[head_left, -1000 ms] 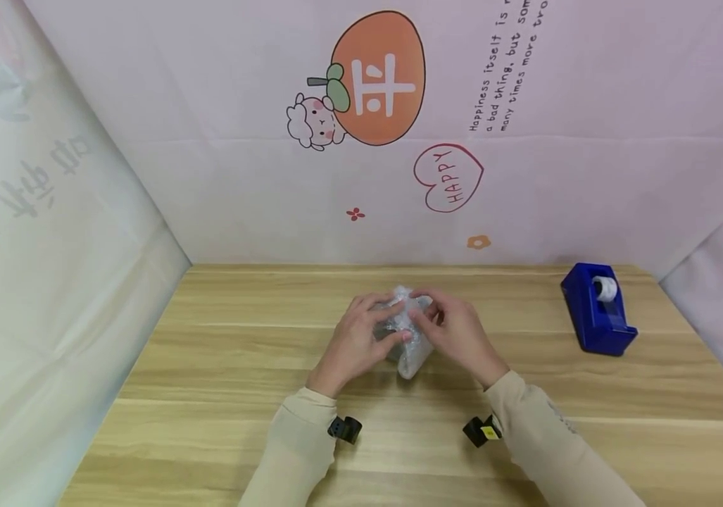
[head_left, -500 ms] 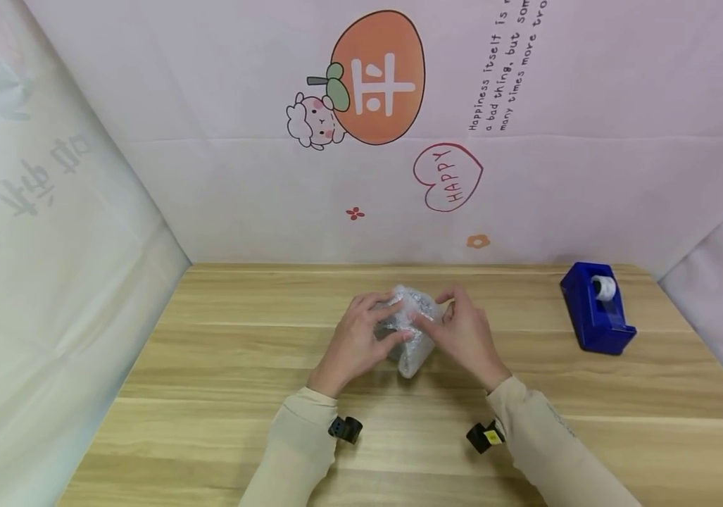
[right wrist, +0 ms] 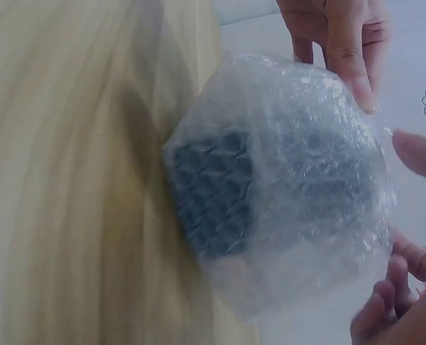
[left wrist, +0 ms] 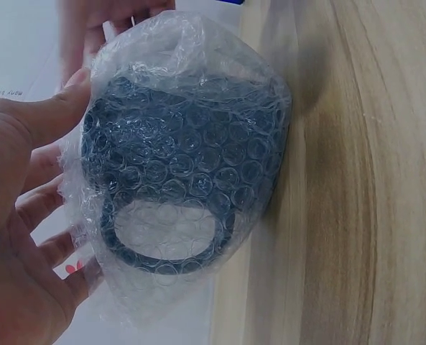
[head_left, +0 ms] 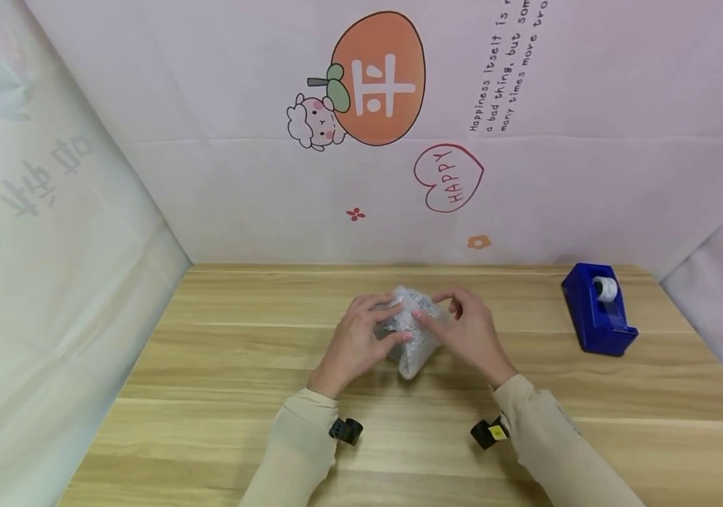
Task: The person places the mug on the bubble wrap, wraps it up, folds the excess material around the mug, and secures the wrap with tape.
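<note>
A dark blue mug (left wrist: 191, 136), its handle (left wrist: 168, 267) showing through, is wrapped in clear bubble wrap (head_left: 421, 346) on the wooden table. My left hand (head_left: 355, 339) holds the bundle from the left, thumb on its near side and fingers spread over its top. From the right, my right hand (head_left: 472, 332) has its thumb on top of the wrap and its index finger at the far edge, holding the plastic between them. In the right wrist view, the wrap (right wrist: 313, 100) lies in crumpled layers over the mug; the right fingers (right wrist: 417, 255) are curled close beside it.
A blue tape dispenser (head_left: 598, 313) with a white roll of tape (head_left: 605, 289) stands at the table's back right. Behind the table (head_left: 241, 366) hangs a printed white curtain (head_left: 241, 204), with more cloth at both sides.
My right hand has shifted from the top of the bundle to its right side, its thumb and index finger spreading apart along the wrap. The left hand stays in place.
</note>
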The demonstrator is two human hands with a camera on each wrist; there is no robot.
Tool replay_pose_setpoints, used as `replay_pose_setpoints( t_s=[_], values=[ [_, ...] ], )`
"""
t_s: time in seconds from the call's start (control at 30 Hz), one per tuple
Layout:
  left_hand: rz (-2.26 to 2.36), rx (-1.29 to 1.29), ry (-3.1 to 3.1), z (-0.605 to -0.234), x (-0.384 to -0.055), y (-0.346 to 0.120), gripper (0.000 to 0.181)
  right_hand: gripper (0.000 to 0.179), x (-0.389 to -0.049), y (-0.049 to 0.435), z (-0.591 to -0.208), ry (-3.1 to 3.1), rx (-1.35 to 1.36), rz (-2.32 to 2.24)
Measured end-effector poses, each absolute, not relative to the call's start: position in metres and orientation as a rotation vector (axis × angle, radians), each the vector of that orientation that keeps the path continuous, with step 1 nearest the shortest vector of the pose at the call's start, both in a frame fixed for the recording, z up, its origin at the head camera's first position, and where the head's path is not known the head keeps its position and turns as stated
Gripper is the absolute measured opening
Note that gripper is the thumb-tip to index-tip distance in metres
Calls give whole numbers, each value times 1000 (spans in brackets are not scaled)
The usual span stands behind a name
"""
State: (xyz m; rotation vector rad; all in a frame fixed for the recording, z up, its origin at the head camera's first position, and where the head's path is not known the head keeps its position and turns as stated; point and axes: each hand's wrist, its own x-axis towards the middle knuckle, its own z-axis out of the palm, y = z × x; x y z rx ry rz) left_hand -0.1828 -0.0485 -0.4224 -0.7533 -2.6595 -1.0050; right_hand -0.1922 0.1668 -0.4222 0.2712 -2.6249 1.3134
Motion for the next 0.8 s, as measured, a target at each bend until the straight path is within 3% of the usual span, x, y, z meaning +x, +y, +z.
replay_pose_setpoints(
  t_s=[0.8],
  values=[
    [-1127, -740, -2586, -427, -185, -50, 52, 40, -214, 154, -425, -2630, 184, 1461]
  ],
)
